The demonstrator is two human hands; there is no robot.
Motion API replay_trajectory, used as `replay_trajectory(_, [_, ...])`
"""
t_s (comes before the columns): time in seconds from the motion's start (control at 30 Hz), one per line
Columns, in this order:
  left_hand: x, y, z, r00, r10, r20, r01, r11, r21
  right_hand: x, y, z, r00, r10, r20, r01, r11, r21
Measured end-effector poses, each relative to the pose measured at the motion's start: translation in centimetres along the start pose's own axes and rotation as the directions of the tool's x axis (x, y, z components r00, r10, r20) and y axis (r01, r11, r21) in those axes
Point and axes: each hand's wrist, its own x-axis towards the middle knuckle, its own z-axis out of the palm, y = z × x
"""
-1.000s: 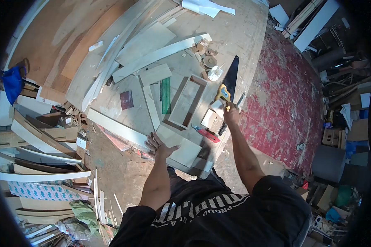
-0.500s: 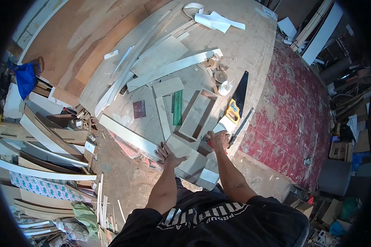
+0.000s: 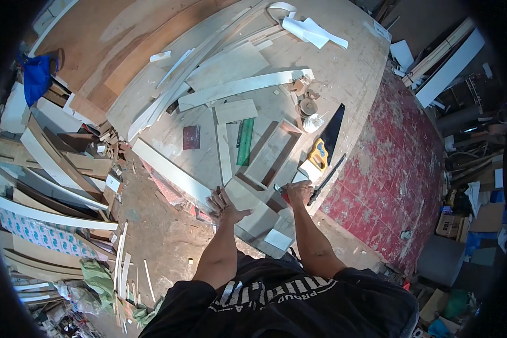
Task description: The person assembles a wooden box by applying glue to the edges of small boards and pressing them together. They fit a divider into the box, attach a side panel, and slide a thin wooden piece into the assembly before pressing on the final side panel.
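My left hand (image 3: 226,207) lies with fingers spread on a flat pale wooden board (image 3: 247,194) near the table's front edge. My right hand (image 3: 300,192) is closed around a red-handled tool (image 3: 286,198) with a small shiny metal end; I cannot tell its exact kind, as the fingers cover most of it. Just beyond the hands sits an open, narrow wooden box (image 3: 273,155). A small white piece (image 3: 278,239) rests on the wood close to my body. Right of the box lies a handsaw (image 3: 328,141) with a yellow handle.
A green strip (image 3: 245,142), a dark red square (image 3: 191,137) and several wood strips lie across the worktable (image 3: 343,84). A white bottle (image 3: 314,122) stands near the saw, beside a tape roll (image 3: 308,107). Long boards (image 3: 50,191) crowd the left; a red, stained surface (image 3: 388,186) borders the right.
The view has shifted slightly. My right hand stays beside the box, and the tool's metal end shows more clearly. My left hand remains spread on the board.
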Motion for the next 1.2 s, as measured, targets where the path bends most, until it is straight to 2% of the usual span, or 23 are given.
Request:
replay_trajectory(0.1, [0.0, 0.0, 0.0, 1.000, 0.004, 0.006, -0.004, 1.000, -0.025, 0.6, 0.9, -0.3, 1.000, -0.008, 0.018, 0.009, 1.000, -0.014])
replay_trajectory(0.17, [0.0, -0.1, 0.0, 1.000, 0.005, 0.001, -0.005, 0.999, -0.038, 1.0, 2.0, -0.1, 0.984, -0.151, -0.095, 0.155, 0.987, 0.034])
replay_trajectory(0.2, [0.0, -0.1, 0.0, 1.000, 0.004, -0.001, -0.004, 1.000, -0.023, 1.6, 2.8, -0.2, 0.984, -0.153, -0.093, 0.156, 0.987, 0.027])
replay_trajectory(0.27, [-0.1, 0.0, -0.1, 1.000, 0.001, -0.003, -0.001, 1.000, -0.014, 2.8, 4.0, -0.9, 0.927, -0.376, 0.007, 0.368, 0.911, 0.187])
replay_trajectory(0.3, [-0.5, 0.1, -0.4, 1.000, 0.001, 0.000, -0.001, 1.000, -0.017, 2.9, 3.7, -1.8, 0.924, -0.382, 0.009, 0.374, 0.909, 0.183])
replay_trajectory(0.37, [-0.3, 0.1, -0.4, 1.000, -0.008, 0.010, 0.008, 1.000, -0.027, 2.0, 2.3, -5.4, 0.755, -0.648, -0.098, 0.655, 0.751, 0.080])
replay_trajectory(0.4, [0.3, -0.1, 0.1, 1.000, 0.001, 0.009, -0.001, 0.999, -0.034, 1.2, 0.6, -6.6, 0.696, -0.697, -0.173, 0.717, 0.684, 0.134])
replay_trajectory(0.43, [0.5, -0.4, 0.5, 1.000, 0.010, 0.005, -0.010, 0.999, -0.039, 1.3, -1.0, -7.4, 0.580, -0.789, -0.203, 0.815, 0.559, 0.156])
replay_trajectory(0.5, [0.6, -0.4, 0.5, 1.000, 0.003, 0.009, -0.003, 1.000, -0.013, 0.7, -5.0, -8.6, 0.473, -0.864, -0.173, 0.871, 0.428, 0.241])
replay_trajectory(0.53, [0.6, -0.3, 0.5, 1.000, -0.003, 0.010, 0.003, 1.000, 0.013, 1.1, -6.4, -8.3, 0.423, -0.899, -0.112, 0.895, 0.395, 0.208])
replay_trajectory(0.57, [0.5, -0.2, 0.4, 1.000, -0.004, 0.006, 0.004, 1.000, 0.011, 1.4, -7.6, -8.1, 0.420, -0.901, -0.114, 0.896, 0.391, 0.209])
replay_trajectory(0.63, [0.3, -0.1, 0.2, 1.000, -0.010, 0.010, 0.010, 1.000, 0.004, 1.9, -9.5, -7.3, 0.388, -0.919, 0.066, 0.921, 0.389, 0.002])
replay_trajectory(0.67, [0.1, 0.0, 0.0, 1.000, -0.015, 0.009, 0.015, 1.000, 0.003, 2.0, -10.0, -7.0, 0.398, -0.912, 0.101, 0.917, 0.397, -0.031])
replay_trajectory(0.8, [0.1, -0.1, -0.1, 1.000, -0.005, 0.017, 0.005, 1.000, -0.029, 3.1, -10.4, -5.8, 0.353, -0.933, 0.068, 0.934, 0.348, -0.077])
replay_trajectory(0.97, [-0.1, -0.1, -0.2, 1.000, 0.005, 0.004, -0.005, 0.999, -0.036, 2.9, -10.7, -6.3, 0.405, -0.905, 0.133, 0.914, 0.396, -0.092])
replay_trajectory(1.2, [0.2, -0.3, 0.1, 1.000, 0.018, -0.003, -0.018, 0.999, -0.032, 3.0, -10.7, -6.5, 0.375, -0.921, 0.102, 0.923, 0.361, -0.138])
